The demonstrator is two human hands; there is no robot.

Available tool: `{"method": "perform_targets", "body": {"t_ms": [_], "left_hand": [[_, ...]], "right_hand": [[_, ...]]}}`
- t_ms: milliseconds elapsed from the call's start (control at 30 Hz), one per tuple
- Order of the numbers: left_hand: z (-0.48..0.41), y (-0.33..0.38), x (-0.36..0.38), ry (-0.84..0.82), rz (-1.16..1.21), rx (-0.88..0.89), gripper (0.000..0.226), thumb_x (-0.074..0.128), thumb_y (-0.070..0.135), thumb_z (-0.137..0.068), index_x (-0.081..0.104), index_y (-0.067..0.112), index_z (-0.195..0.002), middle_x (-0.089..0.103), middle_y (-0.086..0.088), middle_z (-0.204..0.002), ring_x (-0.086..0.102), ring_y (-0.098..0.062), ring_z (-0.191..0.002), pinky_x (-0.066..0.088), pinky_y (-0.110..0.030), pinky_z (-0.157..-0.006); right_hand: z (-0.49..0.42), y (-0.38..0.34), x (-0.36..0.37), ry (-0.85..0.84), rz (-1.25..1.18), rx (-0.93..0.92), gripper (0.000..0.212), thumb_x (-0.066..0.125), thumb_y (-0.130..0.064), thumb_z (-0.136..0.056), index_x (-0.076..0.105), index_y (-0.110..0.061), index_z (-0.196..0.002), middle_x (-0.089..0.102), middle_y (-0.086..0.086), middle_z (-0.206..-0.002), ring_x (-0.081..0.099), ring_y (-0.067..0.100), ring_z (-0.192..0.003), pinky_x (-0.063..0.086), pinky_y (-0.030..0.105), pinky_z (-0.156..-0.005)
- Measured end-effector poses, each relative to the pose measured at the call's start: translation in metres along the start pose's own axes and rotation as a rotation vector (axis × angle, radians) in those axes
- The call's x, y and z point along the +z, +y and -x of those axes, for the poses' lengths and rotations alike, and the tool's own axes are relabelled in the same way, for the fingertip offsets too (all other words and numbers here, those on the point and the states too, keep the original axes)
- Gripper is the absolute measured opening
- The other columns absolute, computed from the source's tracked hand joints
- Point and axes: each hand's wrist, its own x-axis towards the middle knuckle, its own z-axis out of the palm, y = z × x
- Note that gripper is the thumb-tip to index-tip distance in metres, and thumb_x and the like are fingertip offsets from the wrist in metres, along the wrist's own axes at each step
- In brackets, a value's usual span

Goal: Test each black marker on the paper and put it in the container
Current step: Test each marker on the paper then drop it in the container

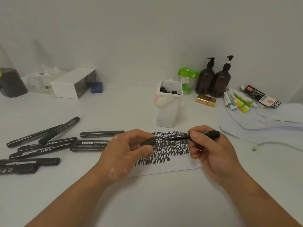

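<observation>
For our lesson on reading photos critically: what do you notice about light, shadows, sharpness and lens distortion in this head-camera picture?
Head view: soft, even light, faint shadows under the left hand and right hand; the wide lens bows the far edge of the table and stretches the forearms; the held marker is clear, far-left clutter blurred; small highlights on the brown bottles.

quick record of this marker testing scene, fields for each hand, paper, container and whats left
paper: rows of black scribbles
left hand: pinches the black cap
right hand: grips the uncapped marker, tip pointing left over the paper
container: white, upright behind the paper, dark marker ends inside
loose markers: lying on the table left of the paper
</observation>
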Motion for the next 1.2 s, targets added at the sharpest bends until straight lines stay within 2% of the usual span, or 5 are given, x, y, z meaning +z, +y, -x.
{"method": "perform_targets", "body": {"t_ms": [200,500,700,833,1200], "left_hand": [[-0.001,-0.005,0.004,-0.044,0.034,0.016,0.03,0.077,0.029,-0.075,0.075,0.038,-0.104,0.076,-0.008,-0.095,0.073,-0.028,-0.089,0.055,-0.053,-0.094],[0.002,-0.004,0.01,-0.095,0.052,0.119,0.012,0.059,0.028,-0.092,0.068,0.029,-0.099,0.063,0.002,-0.07,0.057,-0.014,-0.065,0.045,-0.016,-0.064],[0.004,-0.002,0.018,-0.057,0.169,0.033,0.035,0.051,0.046,-0.092,0.047,0.011,-0.09,0.045,0.0,-0.061,0.04,-0.022,-0.06,0.034,-0.035,-0.06],[0.003,0.0,0.022,-0.03,0.254,0.012,0.028,0.048,0.037,-0.096,0.041,0.012,-0.085,0.03,0.006,-0.06,0.032,-0.018,-0.053,0.03,-0.028,-0.053],[0.006,0.007,0.022,-0.026,0.296,0.036,0.026,0.049,0.035,-0.096,0.042,0.016,-0.08,0.035,0.013,-0.055,0.027,-0.015,-0.052,0.029,-0.027,-0.052]], "right_hand": [[0.003,0.0,0.007,-0.044,0.049,-0.008,0.025,0.081,-0.032,-0.067,0.077,-0.014,-0.085,0.064,0.009,-0.065,0.058,0.019,-0.056,0.049,0.027,-0.049],[0.008,0.001,0.017,-0.075,0.252,-0.032,0.016,0.083,-0.024,-0.07,0.075,-0.022,-0.084,0.074,0.014,-0.072,0.063,0.019,-0.054,0.05,0.026,-0.049],[0.013,0.008,0.03,-0.121,0.322,-0.09,0.008,0.074,-0.024,-0.081,0.066,-0.022,-0.083,0.055,0.008,-0.056,0.044,0.021,-0.049,0.038,0.03,-0.045],[0.012,0.007,0.034,-0.102,0.212,-0.044,0.014,0.075,-0.02,-0.08,0.062,-0.015,-0.081,0.049,0.008,-0.056,0.038,0.019,-0.048,0.034,0.027,-0.044],[0.012,0.006,0.038,-0.11,0.145,-0.028,0.015,0.075,-0.018,-0.081,0.06,-0.016,-0.078,0.043,0.005,-0.055,0.032,0.019,-0.048,0.031,0.028,-0.044]]}}
